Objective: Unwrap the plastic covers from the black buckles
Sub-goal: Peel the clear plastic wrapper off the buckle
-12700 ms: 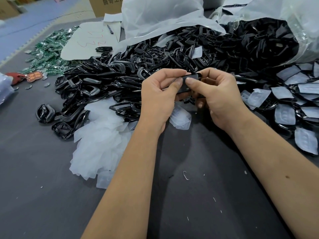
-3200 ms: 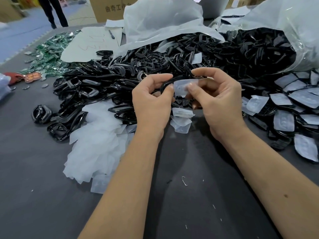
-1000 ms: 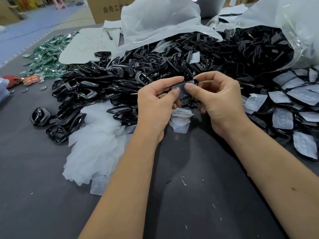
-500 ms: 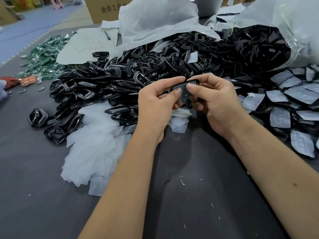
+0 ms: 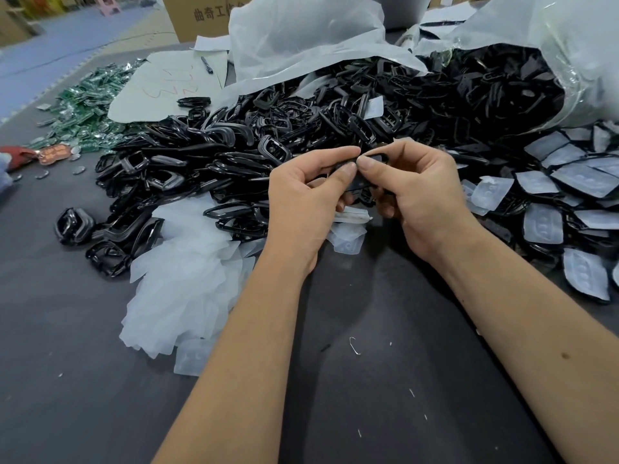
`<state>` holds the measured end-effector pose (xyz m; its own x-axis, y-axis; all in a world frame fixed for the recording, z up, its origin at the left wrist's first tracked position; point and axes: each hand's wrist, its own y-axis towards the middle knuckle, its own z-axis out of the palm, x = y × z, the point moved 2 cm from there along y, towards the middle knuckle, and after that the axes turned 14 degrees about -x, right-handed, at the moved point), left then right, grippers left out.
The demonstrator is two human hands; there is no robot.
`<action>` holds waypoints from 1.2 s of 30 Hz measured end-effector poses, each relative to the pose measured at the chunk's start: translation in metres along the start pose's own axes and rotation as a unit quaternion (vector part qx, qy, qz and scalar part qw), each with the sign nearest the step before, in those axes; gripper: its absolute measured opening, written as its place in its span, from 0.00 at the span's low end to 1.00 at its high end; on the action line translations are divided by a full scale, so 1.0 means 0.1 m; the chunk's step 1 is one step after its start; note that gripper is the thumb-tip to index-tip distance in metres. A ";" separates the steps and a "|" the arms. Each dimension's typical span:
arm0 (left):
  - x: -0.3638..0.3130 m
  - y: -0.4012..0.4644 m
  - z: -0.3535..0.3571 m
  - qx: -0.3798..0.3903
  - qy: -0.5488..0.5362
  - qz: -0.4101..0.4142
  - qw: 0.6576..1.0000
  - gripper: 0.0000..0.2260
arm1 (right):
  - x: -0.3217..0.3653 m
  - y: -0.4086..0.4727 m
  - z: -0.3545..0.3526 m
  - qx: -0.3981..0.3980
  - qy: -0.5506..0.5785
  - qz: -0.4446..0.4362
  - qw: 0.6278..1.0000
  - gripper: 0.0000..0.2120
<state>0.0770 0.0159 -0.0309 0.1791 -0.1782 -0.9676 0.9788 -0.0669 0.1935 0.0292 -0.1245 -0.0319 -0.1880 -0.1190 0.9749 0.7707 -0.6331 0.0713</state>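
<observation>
- Two hands: left hand [image 5: 303,202], right hand [image 5: 423,199].
- One black buckle [image 5: 360,182] held between them.
- One pen [image 5: 206,65].
- One cardboard box [image 5: 201,15].
- Loose buckle pile [image 5: 268,139]: too many to count.

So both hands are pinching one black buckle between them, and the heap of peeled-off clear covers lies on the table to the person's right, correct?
Not quite. The head view shows the heap of peeled-off clear covers on the table to the person's left, beside the left forearm, not the right. The rest holds: the left hand and right hand pinch one black buckle between them.
</observation>
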 end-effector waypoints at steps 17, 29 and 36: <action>0.03 0.02 -0.04 -0.063 0.029 -0.011 0.998 0.09 | 0.04 -0.03 0.03 0.041 0.018 0.022 0.999 0.15; 0.04 0.02 -0.03 -0.044 0.046 0.001 0.998 0.08 | -0.03 0.01 0.01 -0.022 -0.069 -0.049 0.996 0.03; 0.05 0.02 -0.02 -0.034 0.020 0.014 0.999 0.09 | -0.02 0.02 -0.01 0.008 -0.012 -0.024 1.000 0.04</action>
<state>0.0798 0.0164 -0.0356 0.2100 -0.1389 -0.9678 0.9774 0.0038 0.2115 0.0309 -0.1262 -0.0334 -0.2101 -0.0702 0.9751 0.7706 -0.6258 0.1210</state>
